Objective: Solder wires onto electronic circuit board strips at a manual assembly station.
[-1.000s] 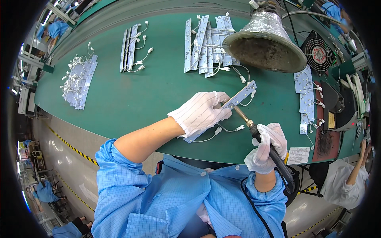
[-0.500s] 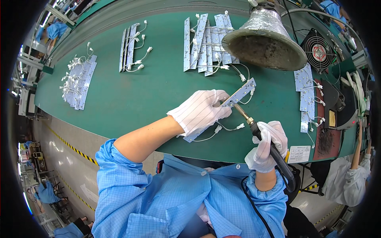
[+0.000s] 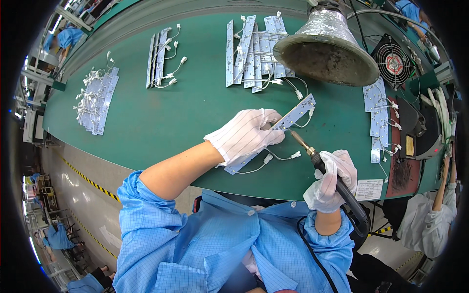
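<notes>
My left hand (image 3: 247, 135), in a white striped glove, pinches a narrow pale-blue LED circuit board (image 3: 296, 112) with small parts on it. The board tilts up to the right, and a white wire with a connector hangs by its far end. In my gloved right hand (image 3: 333, 179) is a soldering iron (image 3: 348, 198) with a black handle. Its metal tip points up-left, just short of the board's lower edge. Beneath my left hand lies a second LED board (image 3: 238, 165), partly hidden, with a wire and white connectors (image 3: 295, 155) to its right.
A wide extractor hood (image 3: 326, 46) hangs over the back right, beside a round black fan (image 3: 392, 61). Wired boards lie in groups at left (image 3: 105, 105), back and right (image 3: 376, 115). A black soldering station (image 3: 415, 129) and paper label (image 3: 370, 189) are at right. Another person's arm (image 3: 442, 183) shows there.
My right hand and the soldering iron have drawn slightly down and to the right, so the tip has come away from the board. My left hand and its board have barely shifted.
</notes>
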`<action>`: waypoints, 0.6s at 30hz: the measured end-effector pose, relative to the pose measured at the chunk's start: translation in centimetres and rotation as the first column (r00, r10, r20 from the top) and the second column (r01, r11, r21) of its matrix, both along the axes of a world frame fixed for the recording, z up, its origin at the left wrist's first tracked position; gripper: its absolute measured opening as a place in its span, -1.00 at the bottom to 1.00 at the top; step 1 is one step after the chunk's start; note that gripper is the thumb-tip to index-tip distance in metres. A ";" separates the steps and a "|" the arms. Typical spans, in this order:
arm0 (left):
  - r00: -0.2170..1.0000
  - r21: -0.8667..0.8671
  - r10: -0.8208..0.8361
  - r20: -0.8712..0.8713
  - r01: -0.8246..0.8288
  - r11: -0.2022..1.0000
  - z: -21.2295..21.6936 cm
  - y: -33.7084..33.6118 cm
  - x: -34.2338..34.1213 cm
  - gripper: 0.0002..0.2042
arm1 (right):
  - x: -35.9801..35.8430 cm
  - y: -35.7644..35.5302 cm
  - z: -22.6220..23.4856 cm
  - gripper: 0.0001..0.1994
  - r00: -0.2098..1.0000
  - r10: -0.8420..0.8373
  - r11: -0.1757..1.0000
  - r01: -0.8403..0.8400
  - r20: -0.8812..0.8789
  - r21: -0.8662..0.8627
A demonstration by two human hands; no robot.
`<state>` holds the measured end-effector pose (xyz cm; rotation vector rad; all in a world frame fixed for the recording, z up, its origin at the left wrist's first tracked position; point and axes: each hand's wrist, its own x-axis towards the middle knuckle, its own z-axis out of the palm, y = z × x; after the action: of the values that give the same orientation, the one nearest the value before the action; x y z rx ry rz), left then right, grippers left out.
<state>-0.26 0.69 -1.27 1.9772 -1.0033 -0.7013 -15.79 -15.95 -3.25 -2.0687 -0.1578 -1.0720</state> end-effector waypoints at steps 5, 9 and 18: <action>0.990 -0.025 -0.062 0.127 0.066 0.998 -0.2 0.0 0.1 -0.68 | -0.1 0.0 0.2 -0.83 1.000 -0.024 0.997 0.024 0.007 -0.076; 1.000 0.015 0.009 -0.021 -0.008 1.000 0.0 -0.1 0.0 -0.69 | 0.0 -0.5 0.6 -0.81 0.999 0.037 0.991 -0.039 -0.022 -0.129; 0.972 -0.023 -0.087 0.216 0.094 0.995 -0.5 0.0 0.3 -0.70 | 0.2 -0.4 0.7 -0.81 1.000 0.014 0.977 -0.010 0.018 -0.214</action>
<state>0.01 0.69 -1.72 2.0193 -1.2332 -0.5226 -15.63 -16.32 -2.59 -2.2450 -0.3073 -1.1089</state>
